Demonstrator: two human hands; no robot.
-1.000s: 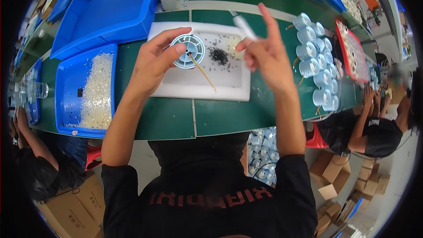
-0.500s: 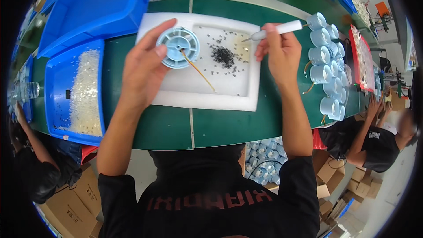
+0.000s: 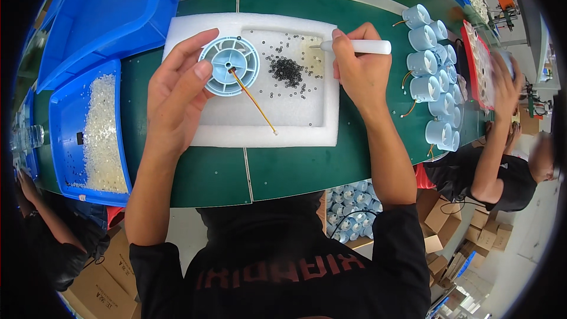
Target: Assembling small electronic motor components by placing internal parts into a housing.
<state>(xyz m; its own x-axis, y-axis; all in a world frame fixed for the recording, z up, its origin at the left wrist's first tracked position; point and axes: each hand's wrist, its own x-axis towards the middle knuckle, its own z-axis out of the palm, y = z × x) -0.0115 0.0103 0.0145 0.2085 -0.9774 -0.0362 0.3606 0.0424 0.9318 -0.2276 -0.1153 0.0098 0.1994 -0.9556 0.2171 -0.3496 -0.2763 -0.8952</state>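
Note:
My left hand (image 3: 171, 94) grips a light blue round plastic housing (image 3: 235, 58) by its left side, spoked face up. Red and yellow wires (image 3: 254, 99) run from its hub to a small white connector. A small black ring shows at the housing's upper rim. My right hand (image 3: 361, 77) is closed on a white-handled pick (image 3: 373, 46), its thin metal tip pointing left over a yellowish patch. Below both hands lies a white foam tray (image 3: 266, 136). Many small black rings (image 3: 286, 72) are heaped and scattered in it, between the housing and the pick.
On the left are a blue bin (image 3: 58, 136) of small translucent pieces and a larger blue bin (image 3: 109, 29). Several light blue housings (image 3: 422, 63) stand in rows at right, near a red-rimmed tray (image 3: 475, 65). More housings (image 3: 351, 210) fill a box below. Co-workers sit at both sides.
The pick has swung nearer to level, its tip still over the tray's right part. The housing stays in my left hand. At right, a co-worker's arm has risen beside the red-rimmed tray.

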